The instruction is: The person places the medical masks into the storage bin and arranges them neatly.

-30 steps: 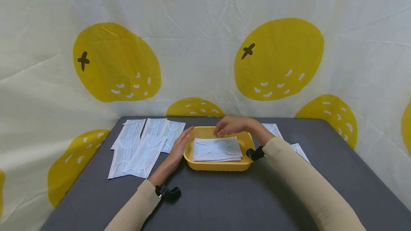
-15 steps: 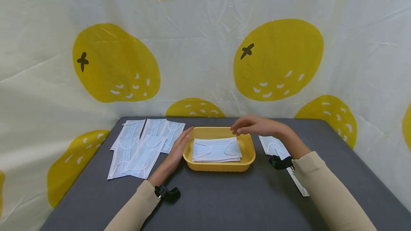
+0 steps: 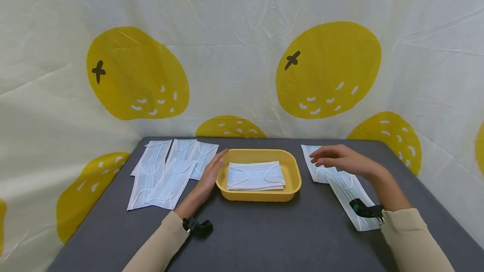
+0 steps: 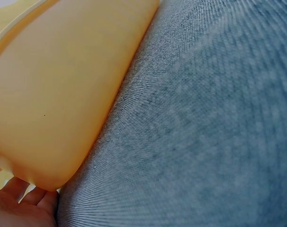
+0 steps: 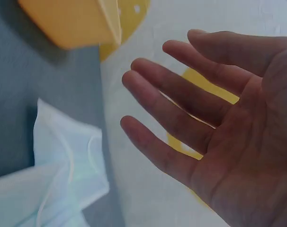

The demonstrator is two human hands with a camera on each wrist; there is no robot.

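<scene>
A yellow tray [image 3: 261, 197] stands at mid-table with a stack of light blue face masks [image 3: 255, 175] inside. My left hand [image 3: 206, 179] rests along the tray's left side; in the left wrist view its fingers [image 4: 32, 196] touch the yellow wall. To the right of the tray, my right hand [image 3: 344, 158] hovers over two overlapping face masks [image 3: 351, 196]. Nothing is in that hand, and its fingers [image 5: 167, 106] are spread and relaxed in the right wrist view. Part of the masks below is hidden by the right hand and wrist.
Several face masks [image 3: 162, 175] lie overlapping on the left of the dark grey table [image 3: 264, 238]. Behind the table's far edge hangs a white curtain [image 3: 234, 74] with yellow fruit prints. Each wrist wears a black camera [image 3: 198, 226].
My right hand has moved right, from above the tray to above the masks on the right, uncovering more of them. The left hand and the tray stay where they were.
</scene>
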